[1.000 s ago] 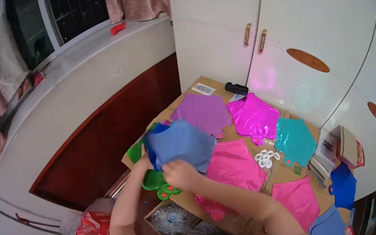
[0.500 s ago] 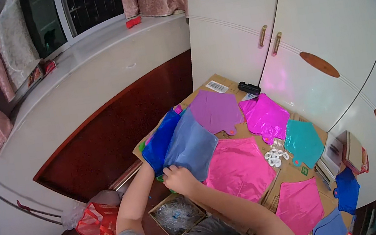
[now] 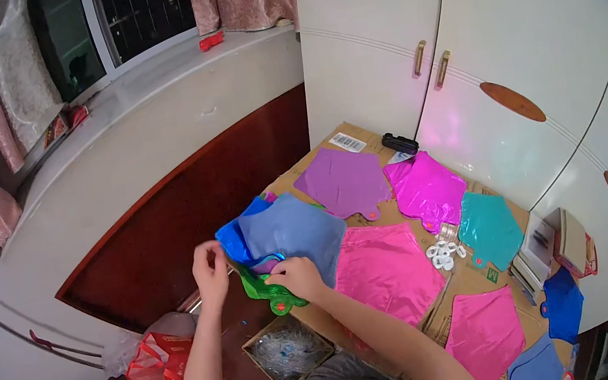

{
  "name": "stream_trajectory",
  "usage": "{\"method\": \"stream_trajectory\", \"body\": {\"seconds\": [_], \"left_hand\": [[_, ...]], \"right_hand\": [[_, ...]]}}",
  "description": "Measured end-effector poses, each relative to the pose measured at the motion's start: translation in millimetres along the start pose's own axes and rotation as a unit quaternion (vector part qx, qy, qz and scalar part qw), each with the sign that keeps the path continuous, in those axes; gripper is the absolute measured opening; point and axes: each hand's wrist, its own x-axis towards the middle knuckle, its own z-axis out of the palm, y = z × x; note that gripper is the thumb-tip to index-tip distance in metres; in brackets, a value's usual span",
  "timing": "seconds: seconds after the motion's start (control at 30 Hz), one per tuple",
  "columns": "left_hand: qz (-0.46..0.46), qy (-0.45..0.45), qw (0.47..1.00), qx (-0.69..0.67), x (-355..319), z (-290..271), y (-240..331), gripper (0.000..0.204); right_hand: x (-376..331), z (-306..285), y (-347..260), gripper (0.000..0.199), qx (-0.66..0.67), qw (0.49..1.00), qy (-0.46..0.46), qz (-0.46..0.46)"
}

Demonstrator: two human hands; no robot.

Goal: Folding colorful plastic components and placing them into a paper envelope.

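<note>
My right hand (image 3: 299, 280) is closed on the near edge of a stack of shiny, thin many-sided pieces. On top lies a blue-grey piece (image 3: 289, 224), with a bright blue piece (image 3: 230, 241) sticking out to its left. A green piece (image 3: 255, 285) droops over the cardboard's near edge, its rounded tab with a red spot (image 3: 280, 306) hanging down. A bit of purple (image 3: 267, 266) shows between the layers by my right fingers. My left hand (image 3: 211, 272) is raised just left of the stack, fingers curled into a pinch; what they hold, if anything, is too small to tell.
More such pieces lie spread on the cardboard (image 3: 316, 317): purple (image 3: 342, 180), magenta (image 3: 431, 186), teal (image 3: 491, 228) and pink (image 3: 387, 272). Several white rings (image 3: 444, 254) sit among them. Below my hands stands a box of clear strands (image 3: 285, 350). A white wardrobe (image 3: 382, 82) borders the far side.
My left hand has moved off the stack to the left and up. The near edge of the stack has opened, exposing the green piece and its tab. My right hand has shifted slightly right.
</note>
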Motion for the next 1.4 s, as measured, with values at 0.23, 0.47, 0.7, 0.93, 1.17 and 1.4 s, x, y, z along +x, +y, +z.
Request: {"method": "stream_trajectory", "body": {"seconds": [0.23, 0.47, 0.7, 0.93, 1.17, 1.4], "left_hand": [[0.132, -0.292, 0.941, 0.110, -28, 10, 28, 0.017], [0.162, -0.363, 0.898, 0.189, -33, 25, 24, 0.023], [0.151, -0.344, 0.926, 0.032, -51, 71, 119, 0.029], [-0.294, -0.590, 0.541, -0.522, -162, 172, 231, 0.063], [-0.443, -0.581, 0.546, -0.410, -239, 211, 235, 0.042], [-0.324, -0.593, 0.669, -0.311, -244, 218, 215, 0.034]], "right_hand": [[13, -40, 1, 0.021, 0.054, 0.993, 0.106, -0.024], [-24, -226, -28, 0.020, -0.038, 0.928, 0.369, 0.028], [-234, -310, -128, 0.013, -0.441, 0.729, 0.519, -0.078], [-327, -254, -148, 0.018, -0.619, 0.750, 0.213, -0.099], [-381, -162, -47, 0.019, -0.537, 0.828, 0.150, 0.064], [-399, -174, -55, 0.053, -0.277, 0.927, 0.210, 0.142]]}}
